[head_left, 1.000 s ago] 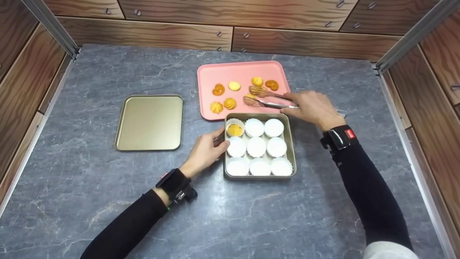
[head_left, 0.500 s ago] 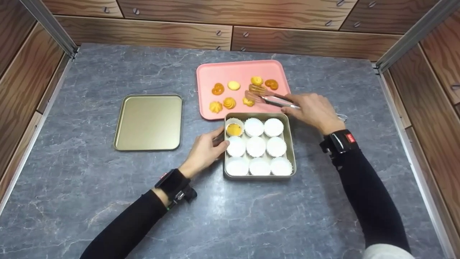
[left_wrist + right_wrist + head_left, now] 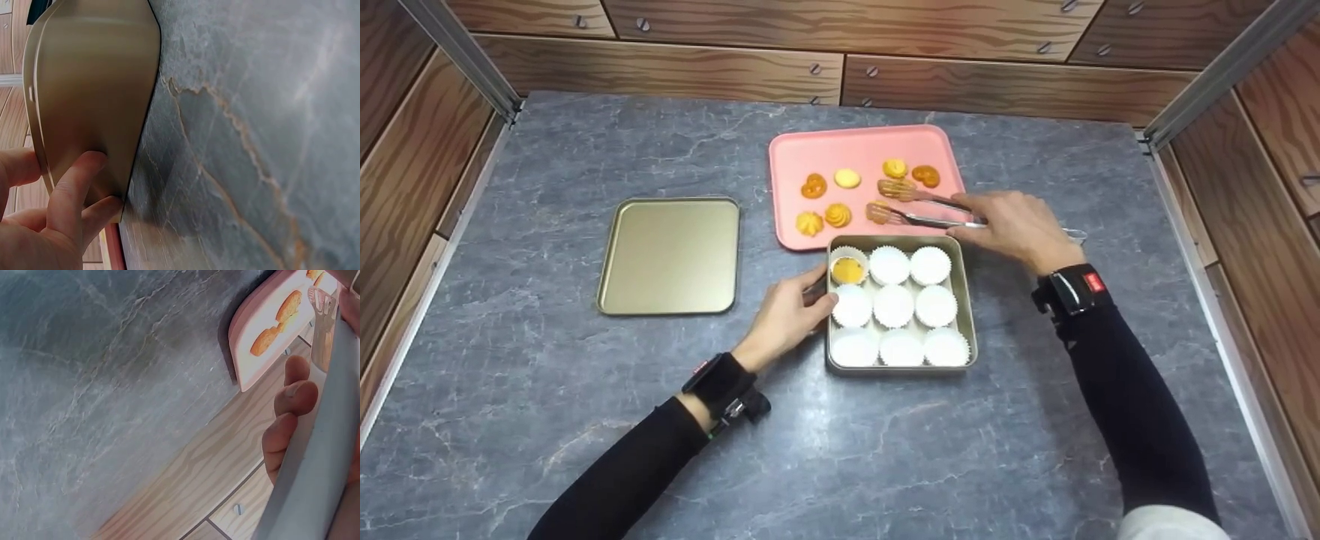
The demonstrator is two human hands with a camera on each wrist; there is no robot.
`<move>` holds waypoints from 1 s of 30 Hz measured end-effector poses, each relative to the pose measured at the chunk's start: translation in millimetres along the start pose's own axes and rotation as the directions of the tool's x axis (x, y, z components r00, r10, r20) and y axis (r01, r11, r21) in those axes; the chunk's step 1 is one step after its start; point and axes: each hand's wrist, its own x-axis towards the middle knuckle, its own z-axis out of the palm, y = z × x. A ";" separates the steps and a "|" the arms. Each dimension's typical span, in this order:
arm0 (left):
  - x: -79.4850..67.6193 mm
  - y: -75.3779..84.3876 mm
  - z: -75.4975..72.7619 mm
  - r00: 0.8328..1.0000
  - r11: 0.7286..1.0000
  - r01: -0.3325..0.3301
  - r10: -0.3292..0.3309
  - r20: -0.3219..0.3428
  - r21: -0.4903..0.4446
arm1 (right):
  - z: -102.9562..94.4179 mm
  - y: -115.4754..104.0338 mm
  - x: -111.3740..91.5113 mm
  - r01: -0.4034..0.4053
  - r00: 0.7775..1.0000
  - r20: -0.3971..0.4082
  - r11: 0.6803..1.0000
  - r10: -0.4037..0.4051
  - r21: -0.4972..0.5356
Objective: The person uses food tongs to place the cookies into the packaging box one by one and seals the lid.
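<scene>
In the head view my left hand holds the left wall of a gold square tin, thumb at the rim and fingers against the outer side. Several white paper cups fill the tin, and the back left one holds a yellow-orange cookie. My right hand grips metal tongs with brownish tips over the pink tray. The tips stand apart, the nearer one over a yellow cookie; whether it touches is unclear. In the left wrist view the fingers press the tin's side.
Several more cookies lie on the tray, among them a pretzel-shaped one and a swirled one. A flat gold lid rests left of the tin on the grey marbled table. Wood-patterned panels border the table.
The tongs' tips drew closer together half a second ago and have spread apart again now, with the nearer tip back over the cookie. My left hand and the tin stay in place.
</scene>
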 end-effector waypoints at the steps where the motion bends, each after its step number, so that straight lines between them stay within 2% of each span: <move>1: 0.0 -0.1 0.0 1.000 1.000 -0.001 0.001 0.001 0.000 | 0.6 0.5 0.3 0.002 1.000 0.001 1.000 -0.002 0.001; 9: 0.9 -1.3 0.8 0.998 0.997 -0.052 0.054 -0.021 0.051 | 10.1 4.4 1.3 0.036 0.998 -0.051 0.999 -0.035 0.010; 20: 0.2 -0.5 0.5 1.000 1.000 -0.011 0.011 -0.007 0.020 | 30.4 6.3 -0.6 0.043 0.988 -0.149 0.999 -0.043 -0.007; 30: 0.5 -1.1 0.1 1.000 1.000 -0.006 0.006 -0.002 0.003 | 35.1 6.9 -6.0 0.077 0.970 -0.231 0.997 -0.074 0.007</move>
